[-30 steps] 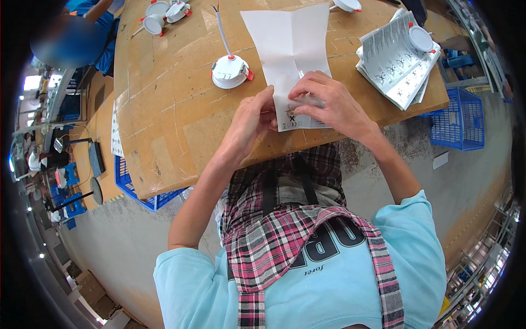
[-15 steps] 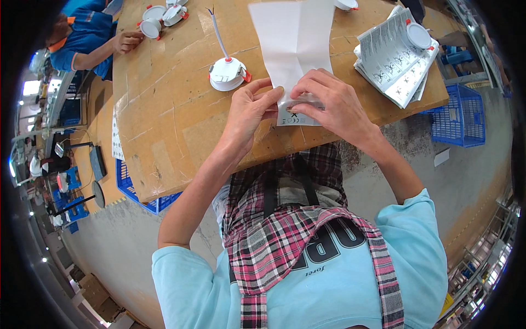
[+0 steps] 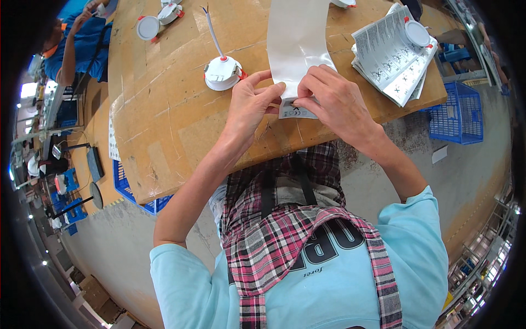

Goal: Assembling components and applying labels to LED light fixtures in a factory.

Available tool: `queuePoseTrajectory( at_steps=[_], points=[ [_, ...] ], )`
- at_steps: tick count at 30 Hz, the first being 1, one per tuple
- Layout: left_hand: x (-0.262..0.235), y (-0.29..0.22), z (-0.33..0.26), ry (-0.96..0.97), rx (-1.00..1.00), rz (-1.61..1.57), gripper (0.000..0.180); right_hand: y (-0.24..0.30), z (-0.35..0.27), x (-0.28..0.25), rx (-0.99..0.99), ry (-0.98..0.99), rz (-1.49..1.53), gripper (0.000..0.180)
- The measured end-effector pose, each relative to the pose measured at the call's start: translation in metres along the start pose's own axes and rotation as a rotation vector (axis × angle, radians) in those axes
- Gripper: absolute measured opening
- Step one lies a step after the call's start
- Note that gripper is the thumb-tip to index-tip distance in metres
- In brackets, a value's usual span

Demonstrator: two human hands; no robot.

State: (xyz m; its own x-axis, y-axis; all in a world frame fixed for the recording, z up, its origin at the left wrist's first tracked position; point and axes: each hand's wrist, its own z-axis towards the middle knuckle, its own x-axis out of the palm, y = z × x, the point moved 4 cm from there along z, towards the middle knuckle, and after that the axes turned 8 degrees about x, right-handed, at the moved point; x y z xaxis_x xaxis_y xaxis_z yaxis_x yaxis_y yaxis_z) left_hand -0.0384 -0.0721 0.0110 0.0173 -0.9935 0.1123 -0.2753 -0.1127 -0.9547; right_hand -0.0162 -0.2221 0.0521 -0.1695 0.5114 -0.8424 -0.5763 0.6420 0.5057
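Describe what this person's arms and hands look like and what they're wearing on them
Both the left hand and the right hand are bare: no gloves, and no rings or watch that I can make out. The forearms are uncovered too. Short light-blue sleeves end above the elbows, worn under a red-and-black plaid apron.

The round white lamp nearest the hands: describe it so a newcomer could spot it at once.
On the cardboard-covered table, look just beyond the left hand. The round white lamp sits there alone, with red clips and a white cable trailing away; the other lamps lie far off by a co-worker.
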Motion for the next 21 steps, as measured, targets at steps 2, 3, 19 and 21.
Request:
queuePoseTrajectory(
  at_steps=[2, 3, 19, 21],
  points=[
    [0.0010, -0.0005, 0.0014, 0.006, 0.016, -0.014, 0.046, -0.0002, -0.0017, 0.0005, 0.018, -0.034, 0.035, 0.017],
    [0.0018, -0.0013, 0.0016, 0.008, 0.016, -0.014, 0.046, -0.0008, -0.0025, 0.0003, 0.036, -0.067, 0.073, 0.017],
    [0.0060, 0.0017, 0.0026, 0.004, 0.055, -0.008, 0.044, -0.0010, -0.0069, -0.0001, 0.033, -0.118, 0.049, 0.015],
    [0.0068, 0.0030, 0.0022, -0.008, 0.060, 0.005, 0.044, -0.0003, -0.0072, -0.0001, 0.013, -0.095, -0.015, 0.015]
  ],
)
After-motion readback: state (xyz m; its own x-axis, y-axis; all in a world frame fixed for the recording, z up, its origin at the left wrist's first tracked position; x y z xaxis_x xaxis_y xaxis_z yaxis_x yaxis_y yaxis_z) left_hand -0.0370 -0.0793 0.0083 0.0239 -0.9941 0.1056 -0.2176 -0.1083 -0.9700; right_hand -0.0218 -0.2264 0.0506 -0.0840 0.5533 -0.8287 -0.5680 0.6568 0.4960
